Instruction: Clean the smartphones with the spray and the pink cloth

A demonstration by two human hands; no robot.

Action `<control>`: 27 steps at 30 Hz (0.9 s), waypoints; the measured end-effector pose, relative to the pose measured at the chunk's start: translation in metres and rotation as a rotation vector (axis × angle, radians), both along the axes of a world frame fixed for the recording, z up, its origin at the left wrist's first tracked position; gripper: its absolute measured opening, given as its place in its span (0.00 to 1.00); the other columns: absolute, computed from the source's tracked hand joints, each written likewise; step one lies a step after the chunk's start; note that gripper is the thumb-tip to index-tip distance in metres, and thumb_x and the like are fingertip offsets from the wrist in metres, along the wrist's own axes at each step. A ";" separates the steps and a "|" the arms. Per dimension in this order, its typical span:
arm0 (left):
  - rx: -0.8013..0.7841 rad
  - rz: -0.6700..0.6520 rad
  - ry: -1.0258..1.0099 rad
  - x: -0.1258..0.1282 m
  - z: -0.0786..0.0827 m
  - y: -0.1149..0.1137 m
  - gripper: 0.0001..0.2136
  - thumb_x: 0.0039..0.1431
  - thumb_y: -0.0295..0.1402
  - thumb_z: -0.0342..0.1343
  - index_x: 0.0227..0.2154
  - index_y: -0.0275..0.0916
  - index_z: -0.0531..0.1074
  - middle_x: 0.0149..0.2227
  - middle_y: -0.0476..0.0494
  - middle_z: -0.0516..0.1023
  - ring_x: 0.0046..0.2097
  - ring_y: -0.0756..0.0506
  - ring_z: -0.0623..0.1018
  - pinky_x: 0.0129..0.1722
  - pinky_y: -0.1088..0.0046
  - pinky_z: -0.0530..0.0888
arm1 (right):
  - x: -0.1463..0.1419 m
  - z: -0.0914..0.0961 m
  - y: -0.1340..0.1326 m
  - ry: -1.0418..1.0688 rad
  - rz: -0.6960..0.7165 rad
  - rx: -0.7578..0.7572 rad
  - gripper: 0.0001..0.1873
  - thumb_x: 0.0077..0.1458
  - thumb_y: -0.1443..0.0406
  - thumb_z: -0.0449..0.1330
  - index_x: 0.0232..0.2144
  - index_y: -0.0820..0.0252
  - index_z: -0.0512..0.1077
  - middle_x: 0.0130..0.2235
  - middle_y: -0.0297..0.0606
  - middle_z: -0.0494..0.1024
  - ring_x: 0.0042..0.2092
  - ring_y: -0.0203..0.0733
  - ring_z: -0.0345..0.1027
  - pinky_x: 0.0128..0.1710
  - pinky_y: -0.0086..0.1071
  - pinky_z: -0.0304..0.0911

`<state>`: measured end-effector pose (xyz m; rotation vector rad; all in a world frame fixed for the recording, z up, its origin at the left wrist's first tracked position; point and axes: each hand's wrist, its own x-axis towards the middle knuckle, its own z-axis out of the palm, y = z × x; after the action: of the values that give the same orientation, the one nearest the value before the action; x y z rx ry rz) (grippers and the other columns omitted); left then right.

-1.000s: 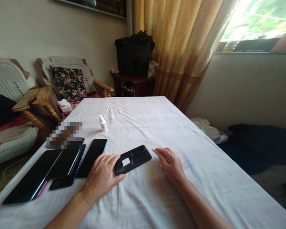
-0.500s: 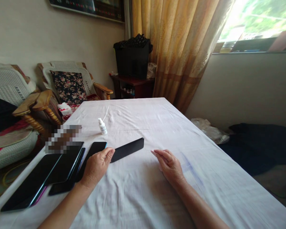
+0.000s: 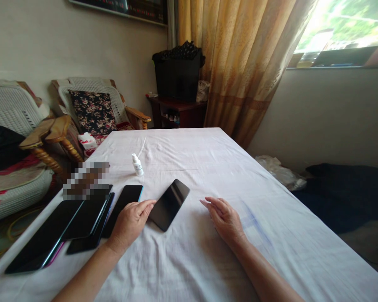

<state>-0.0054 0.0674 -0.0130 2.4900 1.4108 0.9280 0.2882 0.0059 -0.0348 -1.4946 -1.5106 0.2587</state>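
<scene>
1. The left hand (image 3: 130, 222) lies knuckles up on the white tablecloth (image 3: 192, 256). Its fingertips (image 3: 149, 204) touch the long left edge of a black phone (image 3: 169, 204). The thumb is hidden, so I cannot tell whether the hand pinches the phone or only rests against it.
2. The black phone sits at 1 o'clock from the left hand, between the two hands. Its dark glass faces up and its far end points toward 1 o'clock. Whether it lies quite flat on the cloth I cannot tell.
3. The right hand (image 3: 225, 218) is at 3 o'clock from the phone and apart from it. It is spread loosely with the palm down on the cloth and holds nothing.
4. At 9 o'clock from the left hand, just beside it, lies a second dark phone (image 3: 126, 200). Farther toward 9 o'clock is an overlapping pile of phones (image 3: 66, 228).
5. A small white bottle (image 3: 137, 164) stands upright at 11 o'clock from the black phone, well apart from it.
6. Off the table at 10 o'clock stands a chair with a floral cushion (image 3: 93, 112). At 12 o'clock a black bin (image 3: 178, 73) sits beside a yellow curtain (image 3: 239, 63).
</scene>
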 end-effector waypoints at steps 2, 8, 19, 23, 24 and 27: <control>0.008 -0.031 0.016 0.004 -0.003 -0.004 0.17 0.66 0.43 0.45 0.41 0.42 0.77 0.34 0.45 0.84 0.37 0.43 0.82 0.40 0.68 0.77 | -0.001 0.001 0.000 0.000 0.006 0.000 0.12 0.60 0.57 0.57 0.36 0.55 0.78 0.30 0.34 0.76 0.26 0.36 0.70 0.27 0.28 0.64; 0.053 -0.028 0.177 0.032 -0.005 -0.036 0.28 0.58 0.51 0.55 0.54 0.37 0.68 0.50 0.36 0.77 0.51 0.36 0.76 0.51 0.56 0.73 | -0.001 0.001 0.001 0.000 0.018 0.022 0.11 0.60 0.57 0.58 0.34 0.54 0.78 0.29 0.33 0.76 0.29 0.37 0.72 0.30 0.27 0.65; 0.132 -0.065 0.273 0.048 -0.015 -0.052 0.27 0.59 0.47 0.56 0.55 0.35 0.64 0.55 0.32 0.72 0.55 0.36 0.74 0.54 0.58 0.72 | 0.000 -0.001 0.001 0.005 0.051 0.006 0.11 0.61 0.58 0.57 0.35 0.55 0.78 0.30 0.34 0.76 0.31 0.37 0.72 0.32 0.27 0.64; 0.089 -0.114 0.251 0.043 -0.011 -0.049 0.17 0.66 0.41 0.48 0.52 0.36 0.67 0.51 0.36 0.77 0.52 0.41 0.77 0.51 0.62 0.75 | -0.001 0.001 0.001 0.001 0.047 0.010 0.12 0.61 0.57 0.57 0.34 0.55 0.78 0.29 0.34 0.76 0.30 0.37 0.72 0.31 0.27 0.64; 0.080 -0.123 0.256 0.042 -0.010 -0.048 0.17 0.67 0.41 0.47 0.51 0.36 0.68 0.51 0.37 0.77 0.51 0.41 0.77 0.51 0.62 0.75 | -0.002 0.002 0.001 0.000 0.046 0.010 0.12 0.61 0.56 0.57 0.33 0.55 0.78 0.29 0.34 0.76 0.29 0.37 0.72 0.30 0.27 0.64; 0.103 -0.128 0.291 0.044 -0.009 -0.050 0.23 0.62 0.48 0.54 0.52 0.36 0.68 0.54 0.34 0.75 0.54 0.37 0.75 0.53 0.57 0.73 | -0.002 0.003 0.001 0.000 0.053 0.007 0.13 0.61 0.55 0.57 0.33 0.54 0.78 0.28 0.34 0.75 0.28 0.37 0.71 0.29 0.27 0.65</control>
<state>0.0388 0.0174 -0.0215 2.8481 1.2857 0.6505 0.2864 0.0064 -0.0316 -1.4506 -1.5515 0.2846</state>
